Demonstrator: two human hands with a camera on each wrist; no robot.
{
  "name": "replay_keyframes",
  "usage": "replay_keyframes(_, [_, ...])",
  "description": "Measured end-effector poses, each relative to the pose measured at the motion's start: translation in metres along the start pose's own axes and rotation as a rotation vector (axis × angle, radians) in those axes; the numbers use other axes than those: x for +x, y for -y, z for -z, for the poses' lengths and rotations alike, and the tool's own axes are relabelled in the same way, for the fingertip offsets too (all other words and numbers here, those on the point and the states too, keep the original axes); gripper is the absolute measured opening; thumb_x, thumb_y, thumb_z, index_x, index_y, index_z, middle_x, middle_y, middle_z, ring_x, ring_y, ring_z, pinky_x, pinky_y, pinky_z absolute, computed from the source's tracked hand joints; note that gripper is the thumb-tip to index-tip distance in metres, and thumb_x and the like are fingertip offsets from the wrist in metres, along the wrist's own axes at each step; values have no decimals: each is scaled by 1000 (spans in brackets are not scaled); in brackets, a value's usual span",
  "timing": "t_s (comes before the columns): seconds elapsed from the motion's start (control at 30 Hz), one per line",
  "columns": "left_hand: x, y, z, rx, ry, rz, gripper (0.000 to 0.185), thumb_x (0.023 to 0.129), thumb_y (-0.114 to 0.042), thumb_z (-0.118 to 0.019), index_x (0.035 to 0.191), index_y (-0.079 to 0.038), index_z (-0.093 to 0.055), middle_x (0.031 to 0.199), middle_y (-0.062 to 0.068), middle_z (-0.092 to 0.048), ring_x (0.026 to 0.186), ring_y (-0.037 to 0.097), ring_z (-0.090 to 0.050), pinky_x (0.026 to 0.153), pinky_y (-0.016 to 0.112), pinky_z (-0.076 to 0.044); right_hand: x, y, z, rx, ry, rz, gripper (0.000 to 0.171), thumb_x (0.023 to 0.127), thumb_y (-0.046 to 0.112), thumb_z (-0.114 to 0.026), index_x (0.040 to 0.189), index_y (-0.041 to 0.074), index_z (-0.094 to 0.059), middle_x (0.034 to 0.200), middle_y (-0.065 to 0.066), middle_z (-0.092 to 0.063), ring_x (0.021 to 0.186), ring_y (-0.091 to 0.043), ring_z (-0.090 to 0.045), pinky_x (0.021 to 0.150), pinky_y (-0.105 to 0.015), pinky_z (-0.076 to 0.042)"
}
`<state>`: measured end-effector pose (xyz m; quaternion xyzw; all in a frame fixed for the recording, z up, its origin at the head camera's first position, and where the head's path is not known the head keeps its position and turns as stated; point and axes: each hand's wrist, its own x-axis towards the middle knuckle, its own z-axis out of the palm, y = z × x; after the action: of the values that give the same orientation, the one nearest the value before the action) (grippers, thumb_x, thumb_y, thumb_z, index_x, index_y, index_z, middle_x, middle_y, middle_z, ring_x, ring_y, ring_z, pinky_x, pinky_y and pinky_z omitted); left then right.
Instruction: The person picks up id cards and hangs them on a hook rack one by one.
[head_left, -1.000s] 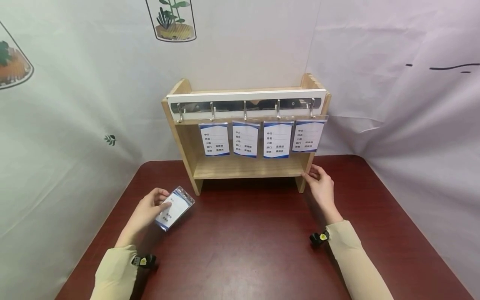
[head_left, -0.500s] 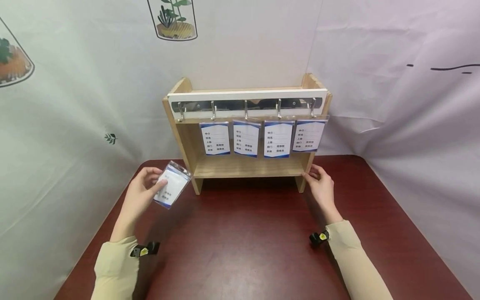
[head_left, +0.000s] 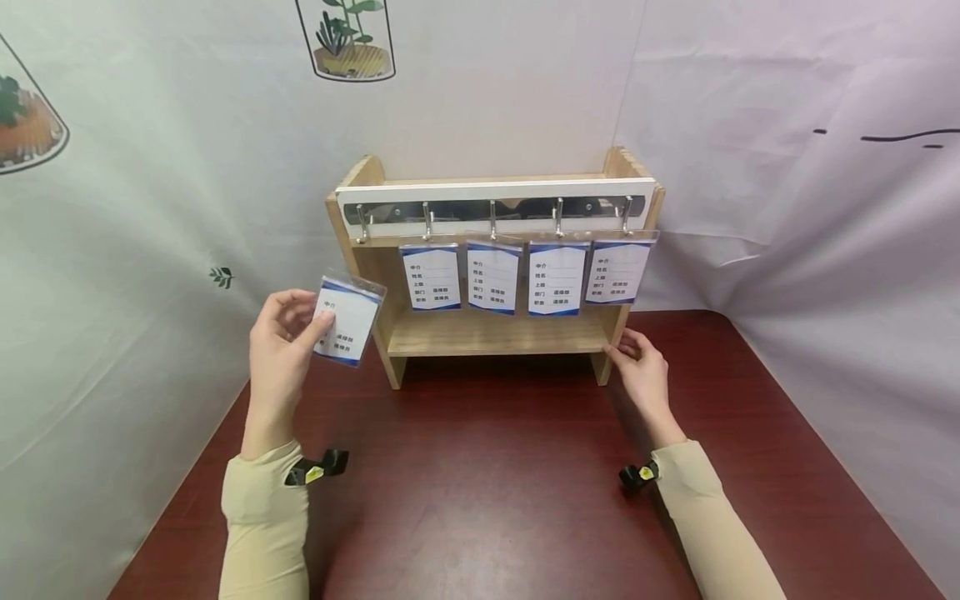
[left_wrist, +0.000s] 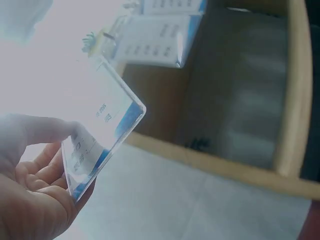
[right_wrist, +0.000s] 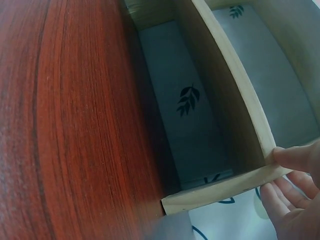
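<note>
Pinched between thumb and fingers, the badge holder [head_left: 347,320] is held up in the left hand [head_left: 281,346], off the desk [head_left: 487,467] and just left of the wooden rack [head_left: 491,333], below the level of the leftmost hook [head_left: 361,223], which is bare. The hand takes it by its left edge; the left wrist view shows the thumb on the front face and the fingers [left_wrist: 42,165] behind. Clear plastic over a printed card (blue bands top and bottom), it looks very light and fairly stiff, though thin enough to flex, and the glossy sleeve is probably slippery, so an edge pinch with the thumb well onto the face seems sound. Its upper edge, where the hanging slot should be, stays free of the fingers.

Farther right, the right hand [head_left: 641,371] grips the near lower corner of the rack's right side panel, fingers curled around the board's edge, as the right wrist view shows. Four more badges [head_left: 521,275] hang side by side from the other hooks on the metal rail [head_left: 491,208].
</note>
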<state>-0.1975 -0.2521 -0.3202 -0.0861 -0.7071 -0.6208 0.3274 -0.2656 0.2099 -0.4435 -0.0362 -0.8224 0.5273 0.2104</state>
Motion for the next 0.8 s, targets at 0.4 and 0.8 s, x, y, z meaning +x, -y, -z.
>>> replay_keyframes(0.4, [17,-14,-25,-182,-84,-41,26,89,6,-72,109,-9,-64,100,6,-71,88,19,-62,77,25,-53,-1,0,0,-5,7,-1,45,94,18,-73,133,1,-61,122,-19,-68,113,-27,-67,75,-8,-47])
replay_keyframes(0.8, [29,-11,-33,-149,-87,-56,41,91,3,-70,129,-12,-66,96,7,-69,85,18,-66,74,27,-53,0,-1,0,-6,9,5,45,94,19,-73,134,1,-61,122,-19,-68,112,-27,-67,80,-16,-52])
